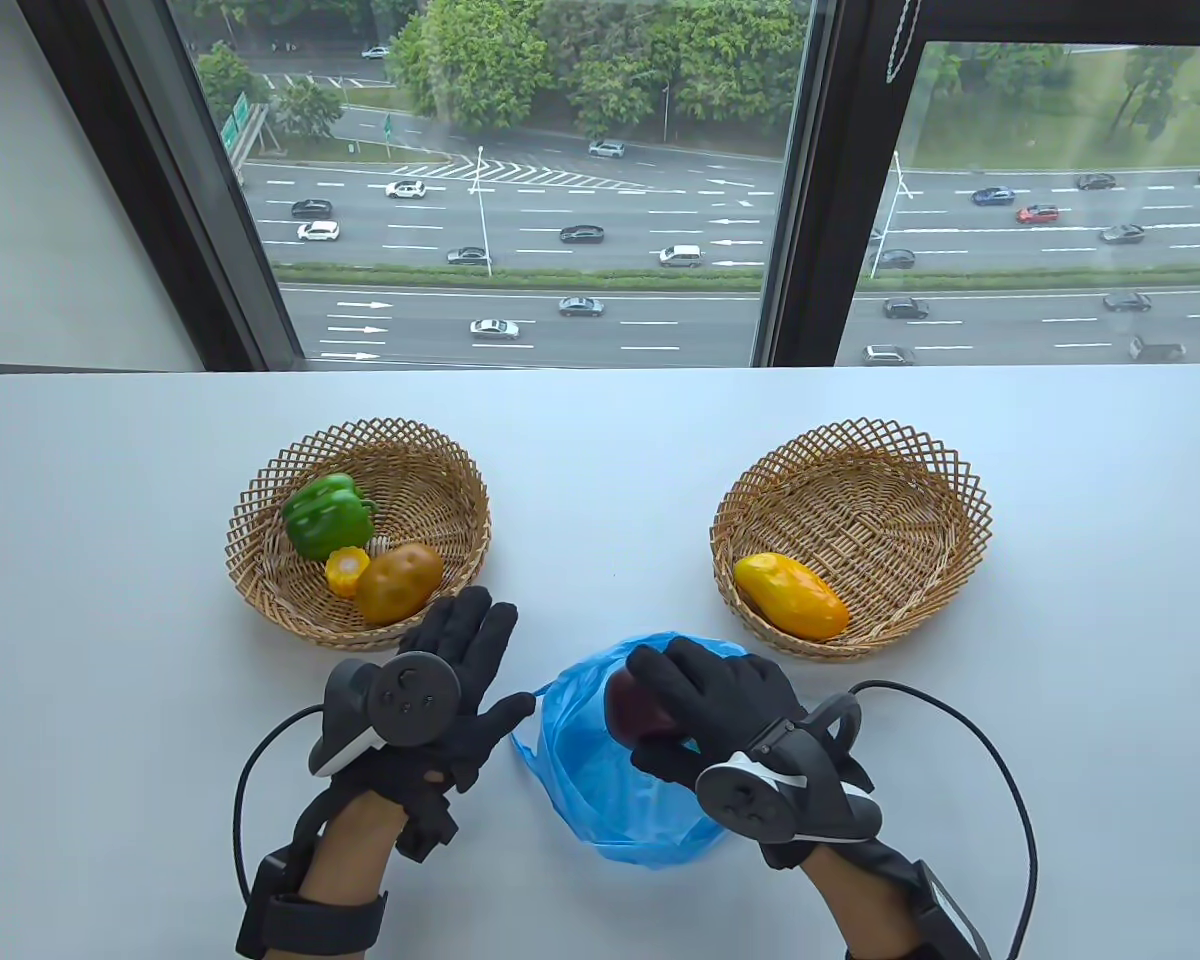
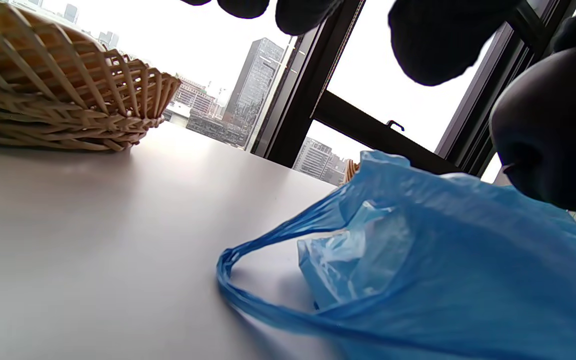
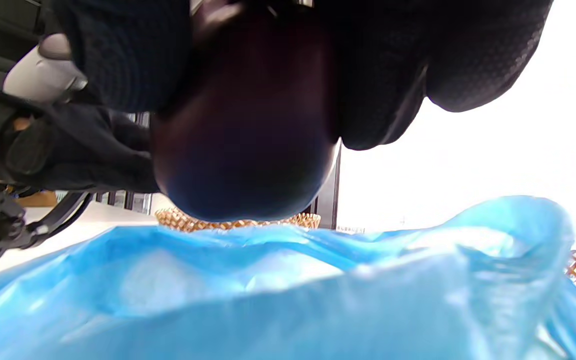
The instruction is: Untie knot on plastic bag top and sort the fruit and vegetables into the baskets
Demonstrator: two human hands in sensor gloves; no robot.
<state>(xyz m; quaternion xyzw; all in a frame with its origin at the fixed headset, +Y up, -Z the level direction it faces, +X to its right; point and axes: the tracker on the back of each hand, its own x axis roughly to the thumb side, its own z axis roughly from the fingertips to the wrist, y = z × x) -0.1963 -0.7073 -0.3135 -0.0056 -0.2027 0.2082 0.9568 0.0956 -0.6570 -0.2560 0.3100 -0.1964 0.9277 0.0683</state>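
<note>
A blue plastic bag (image 1: 600,790) lies open near the table's front, also seen in the left wrist view as the bag (image 2: 443,260) and in the right wrist view as the bag (image 3: 288,295). My right hand (image 1: 700,700) grips a dark red round fruit (image 1: 632,706) just above the bag's mouth; the fruit (image 3: 243,130) fills the right wrist view under my fingers. My left hand (image 1: 460,670) hovers open left of the bag, fingers spread, holding nothing. The left basket (image 1: 260,570) holds a green pepper (image 1: 327,515), a corn piece (image 1: 346,570) and a potato (image 1: 398,582). The right basket (image 1: 860,480) holds a mango (image 1: 790,596).
The white table (image 1: 600,420) ends at a window behind the baskets. Cables trail from both wrists near the front edge. The left basket's rim (image 2: 68,100) stands close to my left hand.
</note>
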